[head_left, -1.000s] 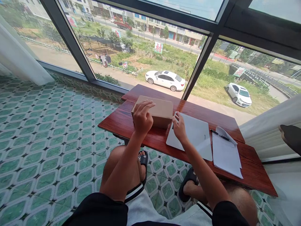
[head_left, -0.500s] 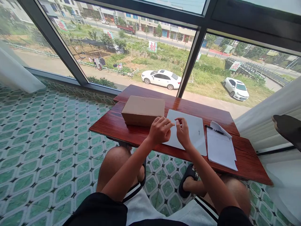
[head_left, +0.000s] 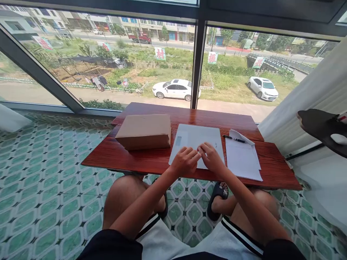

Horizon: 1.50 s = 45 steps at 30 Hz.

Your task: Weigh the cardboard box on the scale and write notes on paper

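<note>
My left hand (head_left: 184, 160) is closed, its fingers curled in above the near edge of a flat silver-white weighing scale (head_left: 199, 135). Facing it, my right hand (head_left: 211, 158) is closed too, with thumb and forefinger drawn together. The fingertips of both hands almost meet; anything held between them is too small or too hidden to make out. The scale lies flat on the dark red wooden table (head_left: 146, 160), a small grey display window near its left edge and dark lettering near its right.
A closed brown cardboard box (head_left: 145, 130) sits left of the scale. To the right lie white paper sheets (head_left: 242, 159) with a curled top and black pens (head_left: 240, 140) on them. A dark curved object (head_left: 322, 126) juts in at far right. Windows (head_left: 124, 72) stand behind the table.
The view has swung right and levelled, so the table appears further left. My hands have come closer together and sit lower over the scale's near edge. The scale's display window now shows.
</note>
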Each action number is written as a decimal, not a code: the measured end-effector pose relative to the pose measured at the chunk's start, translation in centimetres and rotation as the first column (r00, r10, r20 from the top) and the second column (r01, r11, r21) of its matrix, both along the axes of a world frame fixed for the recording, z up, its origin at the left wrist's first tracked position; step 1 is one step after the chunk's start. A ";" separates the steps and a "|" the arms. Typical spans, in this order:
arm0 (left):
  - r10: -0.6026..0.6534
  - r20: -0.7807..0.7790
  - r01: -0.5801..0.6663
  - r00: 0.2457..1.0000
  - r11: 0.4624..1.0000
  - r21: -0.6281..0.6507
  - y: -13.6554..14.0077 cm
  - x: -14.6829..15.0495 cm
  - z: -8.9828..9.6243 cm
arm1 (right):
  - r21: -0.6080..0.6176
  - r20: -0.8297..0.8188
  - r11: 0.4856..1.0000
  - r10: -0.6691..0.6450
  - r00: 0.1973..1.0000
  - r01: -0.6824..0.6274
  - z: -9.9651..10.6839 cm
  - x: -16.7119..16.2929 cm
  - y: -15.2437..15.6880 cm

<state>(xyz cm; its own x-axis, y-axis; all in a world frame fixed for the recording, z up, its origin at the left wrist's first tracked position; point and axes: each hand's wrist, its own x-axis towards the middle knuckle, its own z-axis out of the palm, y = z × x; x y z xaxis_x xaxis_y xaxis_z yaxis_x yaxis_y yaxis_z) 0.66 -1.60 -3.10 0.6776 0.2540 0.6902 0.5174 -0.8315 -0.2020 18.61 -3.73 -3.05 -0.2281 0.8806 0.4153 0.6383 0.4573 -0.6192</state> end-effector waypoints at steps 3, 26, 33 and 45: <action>-0.047 -0.044 0.047 0.998 0.999 0.016 -0.6 0.7 -0.3 | 0.080 0.177 0.994 0.055 0.983 -0.070 0.3 1.9 -0.6; -0.499 -0.274 0.518 0.822 0.855 -0.001 -5.0 7.2 -1.9 | 0.026 0.422 0.903 -0.398 0.814 0.429 1.5 18.4 1.1; -0.643 -0.360 0.704 0.676 0.707 0.059 -4.9 12.2 -0.2 | -0.017 0.533 0.824 -0.471 0.703 0.566 0.9 18.7 1.2; -0.535 -0.546 0.654 0.644 0.756 0.030 -4.5 18.0 -2.0 | -0.010 0.493 0.803 -0.514 0.702 0.595 -2.0 19.2 3.2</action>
<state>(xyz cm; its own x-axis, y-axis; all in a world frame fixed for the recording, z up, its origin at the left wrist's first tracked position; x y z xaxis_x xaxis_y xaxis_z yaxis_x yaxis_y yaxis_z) 18.70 -6.08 -5.14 0.8765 -0.4306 0.2150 -0.2906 -0.8296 -0.4767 37.83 -0.48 -5.07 0.2018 0.9495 0.2402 0.9624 -0.1467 -0.2285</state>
